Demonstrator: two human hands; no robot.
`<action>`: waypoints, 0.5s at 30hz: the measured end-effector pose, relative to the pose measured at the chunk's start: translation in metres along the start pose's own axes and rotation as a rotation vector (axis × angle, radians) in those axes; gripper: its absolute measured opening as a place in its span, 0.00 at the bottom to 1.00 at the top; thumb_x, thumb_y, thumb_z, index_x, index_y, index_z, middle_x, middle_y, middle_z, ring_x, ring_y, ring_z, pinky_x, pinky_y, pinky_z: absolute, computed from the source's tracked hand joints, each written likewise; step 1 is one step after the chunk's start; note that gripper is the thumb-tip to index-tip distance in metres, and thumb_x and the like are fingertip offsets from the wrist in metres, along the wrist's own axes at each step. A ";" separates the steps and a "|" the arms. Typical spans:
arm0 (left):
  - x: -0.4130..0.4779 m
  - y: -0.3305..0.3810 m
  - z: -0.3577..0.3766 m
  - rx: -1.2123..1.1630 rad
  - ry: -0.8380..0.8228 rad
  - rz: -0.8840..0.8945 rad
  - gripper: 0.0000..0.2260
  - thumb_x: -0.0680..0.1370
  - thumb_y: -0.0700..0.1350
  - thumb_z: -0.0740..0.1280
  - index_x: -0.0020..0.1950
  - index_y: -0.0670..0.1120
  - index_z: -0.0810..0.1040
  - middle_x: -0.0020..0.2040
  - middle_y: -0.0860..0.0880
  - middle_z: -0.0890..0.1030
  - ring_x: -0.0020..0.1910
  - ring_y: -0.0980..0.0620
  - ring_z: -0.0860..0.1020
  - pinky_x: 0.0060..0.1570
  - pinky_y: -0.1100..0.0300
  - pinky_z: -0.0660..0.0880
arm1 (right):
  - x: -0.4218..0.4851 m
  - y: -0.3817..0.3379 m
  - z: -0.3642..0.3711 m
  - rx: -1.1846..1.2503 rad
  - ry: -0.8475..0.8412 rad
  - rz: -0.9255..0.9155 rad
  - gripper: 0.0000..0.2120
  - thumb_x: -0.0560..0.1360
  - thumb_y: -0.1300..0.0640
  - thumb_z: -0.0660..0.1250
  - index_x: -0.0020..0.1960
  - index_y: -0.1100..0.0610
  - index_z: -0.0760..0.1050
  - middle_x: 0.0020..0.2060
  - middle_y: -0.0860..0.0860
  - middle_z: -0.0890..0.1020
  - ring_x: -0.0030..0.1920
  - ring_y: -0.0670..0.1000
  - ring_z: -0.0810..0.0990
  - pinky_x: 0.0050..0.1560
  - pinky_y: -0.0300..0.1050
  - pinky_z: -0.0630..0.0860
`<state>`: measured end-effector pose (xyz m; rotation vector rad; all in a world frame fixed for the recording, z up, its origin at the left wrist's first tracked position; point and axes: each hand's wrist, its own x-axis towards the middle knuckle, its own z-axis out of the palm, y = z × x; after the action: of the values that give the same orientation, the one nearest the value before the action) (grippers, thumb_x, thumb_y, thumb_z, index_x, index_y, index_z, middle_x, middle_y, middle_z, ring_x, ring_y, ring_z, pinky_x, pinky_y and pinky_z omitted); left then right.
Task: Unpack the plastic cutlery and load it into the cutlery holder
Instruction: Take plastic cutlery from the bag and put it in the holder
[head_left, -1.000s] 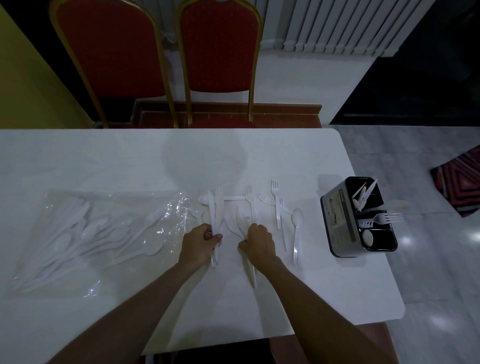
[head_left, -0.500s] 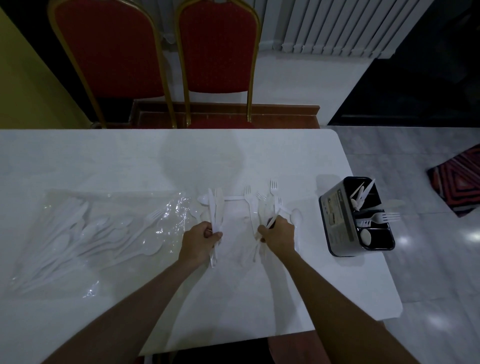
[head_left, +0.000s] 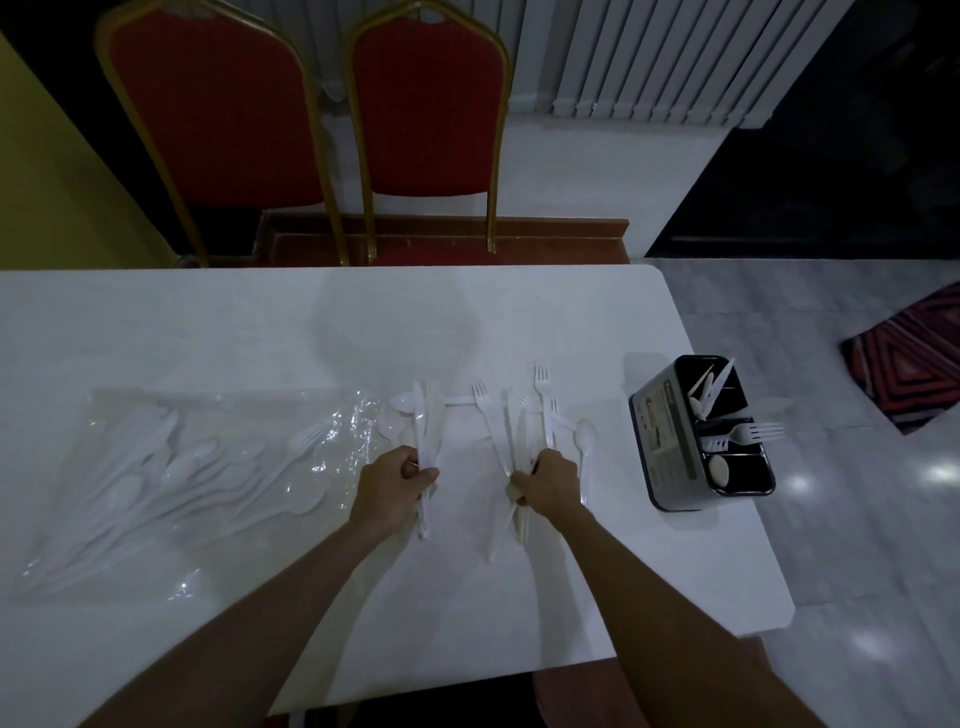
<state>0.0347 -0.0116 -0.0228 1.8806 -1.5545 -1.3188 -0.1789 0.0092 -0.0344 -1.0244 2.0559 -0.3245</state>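
Observation:
My left hand (head_left: 392, 488) grips a bunch of white plastic knives (head_left: 428, 421) by their handles, blades pointing away from me. My right hand (head_left: 550, 480) grips a bunch of white forks and knives (head_left: 517, 431) the same way. More loose forks (head_left: 543, 395) and a spoon (head_left: 586, 441) lie on the white table (head_left: 208, 332) beside my right hand. A clear plastic bag (head_left: 171, 478) with several spoons and forks inside lies to the left. The black cutlery holder (head_left: 670, 447) stands at the right, with knives, forks and a spoon in its compartments.
Two red chairs with gold frames (head_left: 426, 119) stand behind the table's far edge. The table's right edge runs just past the holder, with grey tiled floor (head_left: 857, 545) beyond and a patterned rug (head_left: 914, 358) at far right.
My right hand has moved right from the middle pile to the forks and gathered more pieces into its bunch. My left hand has kept its grip on the knives, almost still.

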 end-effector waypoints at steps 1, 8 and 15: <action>0.000 0.003 -0.001 -0.007 -0.011 0.003 0.06 0.72 0.45 0.72 0.38 0.45 0.79 0.29 0.51 0.77 0.33 0.50 0.78 0.43 0.55 0.77 | -0.001 0.001 -0.004 0.046 0.001 0.001 0.11 0.71 0.58 0.71 0.44 0.66 0.73 0.38 0.59 0.81 0.38 0.58 0.83 0.44 0.54 0.82; 0.005 0.039 -0.007 -0.050 -0.081 0.065 0.05 0.71 0.42 0.73 0.44 0.41 0.81 0.38 0.46 0.81 0.38 0.47 0.80 0.50 0.46 0.80 | -0.024 -0.016 -0.051 0.321 -0.016 -0.032 0.07 0.71 0.64 0.73 0.44 0.67 0.78 0.35 0.55 0.79 0.33 0.48 0.79 0.30 0.32 0.78; 0.011 0.122 0.008 -0.212 -0.119 0.164 0.04 0.73 0.43 0.72 0.47 0.46 0.82 0.42 0.45 0.84 0.44 0.45 0.83 0.51 0.50 0.81 | -0.043 -0.049 -0.144 0.413 -0.005 -0.274 0.06 0.70 0.65 0.75 0.46 0.62 0.81 0.42 0.55 0.85 0.43 0.53 0.85 0.43 0.42 0.83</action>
<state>-0.0410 -0.0586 0.0611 1.5391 -1.5222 -1.4797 -0.2450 -0.0066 0.1084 -1.0398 1.7407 -0.8473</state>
